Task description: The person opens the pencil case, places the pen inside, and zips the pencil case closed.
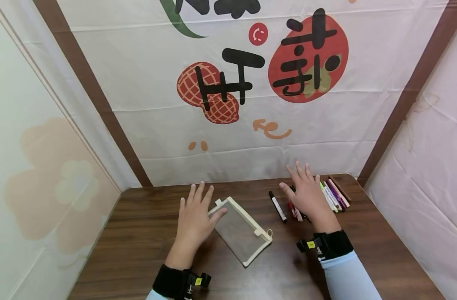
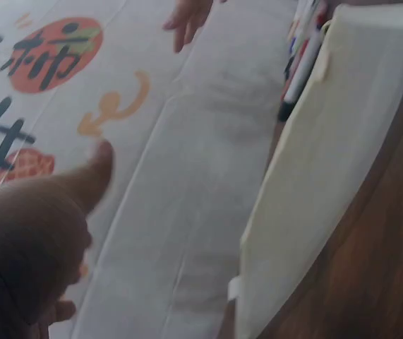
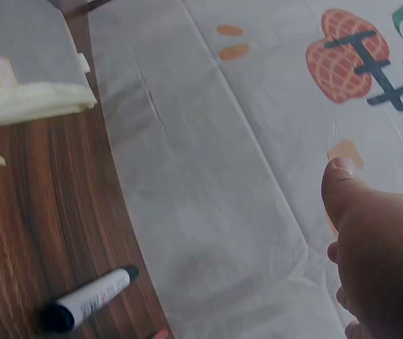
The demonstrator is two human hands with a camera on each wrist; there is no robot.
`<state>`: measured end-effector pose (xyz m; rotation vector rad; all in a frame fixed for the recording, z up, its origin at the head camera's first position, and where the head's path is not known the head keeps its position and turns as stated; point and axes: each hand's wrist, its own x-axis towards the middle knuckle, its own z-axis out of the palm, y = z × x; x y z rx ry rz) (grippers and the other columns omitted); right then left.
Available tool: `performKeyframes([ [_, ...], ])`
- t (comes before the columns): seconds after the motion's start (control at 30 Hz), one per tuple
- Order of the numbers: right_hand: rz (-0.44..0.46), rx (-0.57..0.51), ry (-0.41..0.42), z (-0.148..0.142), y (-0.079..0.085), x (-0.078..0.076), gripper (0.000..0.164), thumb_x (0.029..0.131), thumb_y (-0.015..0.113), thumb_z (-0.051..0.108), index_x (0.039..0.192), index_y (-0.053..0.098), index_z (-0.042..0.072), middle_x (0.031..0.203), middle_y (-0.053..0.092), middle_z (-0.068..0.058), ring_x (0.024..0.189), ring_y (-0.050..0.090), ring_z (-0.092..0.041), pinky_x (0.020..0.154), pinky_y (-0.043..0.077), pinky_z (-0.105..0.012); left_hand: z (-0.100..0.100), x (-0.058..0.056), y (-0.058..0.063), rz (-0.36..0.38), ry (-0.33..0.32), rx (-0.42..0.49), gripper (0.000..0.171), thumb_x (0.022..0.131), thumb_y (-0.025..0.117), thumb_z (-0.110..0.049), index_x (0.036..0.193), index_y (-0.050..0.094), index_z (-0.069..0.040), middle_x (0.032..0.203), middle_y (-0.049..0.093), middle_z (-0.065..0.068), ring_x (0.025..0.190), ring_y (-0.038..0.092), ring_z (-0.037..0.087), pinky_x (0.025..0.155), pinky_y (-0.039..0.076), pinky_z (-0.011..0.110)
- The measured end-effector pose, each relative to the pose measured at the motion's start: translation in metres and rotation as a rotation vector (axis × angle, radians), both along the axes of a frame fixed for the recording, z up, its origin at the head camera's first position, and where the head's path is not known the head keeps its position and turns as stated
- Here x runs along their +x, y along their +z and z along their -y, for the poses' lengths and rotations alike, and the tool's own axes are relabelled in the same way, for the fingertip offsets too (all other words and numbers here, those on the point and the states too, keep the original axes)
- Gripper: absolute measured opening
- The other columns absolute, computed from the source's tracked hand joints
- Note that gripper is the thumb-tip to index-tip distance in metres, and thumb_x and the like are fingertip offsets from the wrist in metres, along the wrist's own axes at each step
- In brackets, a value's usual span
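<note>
A mesh zip pouch (image 1: 239, 229) with cream edging lies flat and slanted in the middle of the table. Over its left side hovers my left hand (image 1: 194, 218), fingers spread and holding nothing. Farther right, my right hand (image 1: 308, 200) is raised with fingers apart, above several pens. A black-and-white marker (image 1: 278, 206) lies between the pouch and that hand; it also shows as a marker (image 3: 92, 300) in the right wrist view. Some red and dark pens (image 1: 295, 211) are partly hidden beneath the right hand. Beside it lies a row of colored pens (image 1: 333, 194).
The brown wooden table (image 1: 138, 241) ends at a white printed cloth (image 1: 157, 137) hanging behind it. More cloth walls stand left (image 1: 44, 166) and right (image 1: 430, 158). A small loop (image 1: 270, 232) sticks out at the pouch's right corner.
</note>
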<state>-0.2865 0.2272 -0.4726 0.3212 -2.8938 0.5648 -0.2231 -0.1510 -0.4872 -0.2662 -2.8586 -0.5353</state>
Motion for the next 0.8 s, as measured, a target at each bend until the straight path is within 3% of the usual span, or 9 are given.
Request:
performKeyframes([
  [0.13,0.056,-0.02,-0.035,-0.013,0.0,-0.004,0.081,0.118,0.041,0.067,0.181,0.027,0.018,0.191,0.01,-0.021,0.176,0.001,-0.053,0.131,0.005,-0.088,-0.019,0.002,-0.006,0.041,-0.03,-0.033,0.084,0.105,0.074,-0.063,0.168,0.055,-0.01,0.175,0.047,0.023,0.161,0.046,0.048,0.119,0.05,0.071],
  [0.23,0.099,-0.035,-0.064,-0.022,0.0,-0.005,0.079,0.119,0.043,0.064,0.181,0.03,0.017,0.19,0.013,-0.022,0.176,0.003,-0.053,0.131,0.002,-0.087,-0.034,0.006,-0.013,0.077,-0.067,-0.058,0.076,0.104,0.079,-0.058,0.157,0.066,-0.005,0.158,0.061,0.026,0.143,0.059,0.045,0.105,0.06,0.064],
  [0.3,0.119,-0.041,-0.083,-0.03,-0.002,-0.005,0.077,0.119,0.043,0.063,0.179,0.033,0.016,0.189,0.017,-0.024,0.175,0.006,-0.055,0.131,0.003,-0.088,-0.044,0.008,-0.019,0.089,-0.1,-0.075,0.07,0.103,0.082,-0.055,0.149,0.071,-0.003,0.149,0.066,0.026,0.135,0.063,0.045,0.101,0.061,0.062],
  [0.4,0.134,-0.039,-0.107,-0.037,-0.005,-0.009,0.076,0.12,0.042,0.062,0.177,0.037,0.012,0.187,0.022,-0.027,0.173,0.011,-0.057,0.131,0.007,-0.088,-0.051,0.01,-0.028,0.092,-0.153,-0.09,0.06,0.103,0.085,-0.044,0.144,0.074,-0.003,0.148,0.067,0.025,0.136,0.064,0.044,0.107,0.06,0.062],
  [0.6,0.194,-0.029,-0.143,-0.06,-0.01,-0.008,0.077,0.12,0.046,0.059,0.174,0.04,0.005,0.181,0.03,-0.034,0.167,0.023,-0.065,0.127,0.02,-0.09,-0.061,0.015,-0.045,0.207,-0.26,-0.054,0.047,0.105,0.079,-0.029,0.146,0.074,-0.007,0.154,0.065,0.021,0.143,0.06,0.043,0.115,0.055,0.062],
  [0.8,0.202,-0.037,-0.237,-0.089,-0.014,-0.009,0.074,0.119,0.052,0.052,0.171,0.043,0.0,0.178,0.029,-0.039,0.164,0.024,-0.067,0.127,0.023,-0.089,-0.067,0.007,-0.044,0.228,-0.21,-0.067,0.035,0.105,0.078,-0.03,0.13,0.08,-0.005,0.131,0.073,0.016,0.122,0.067,0.036,0.1,0.06,0.059],
])
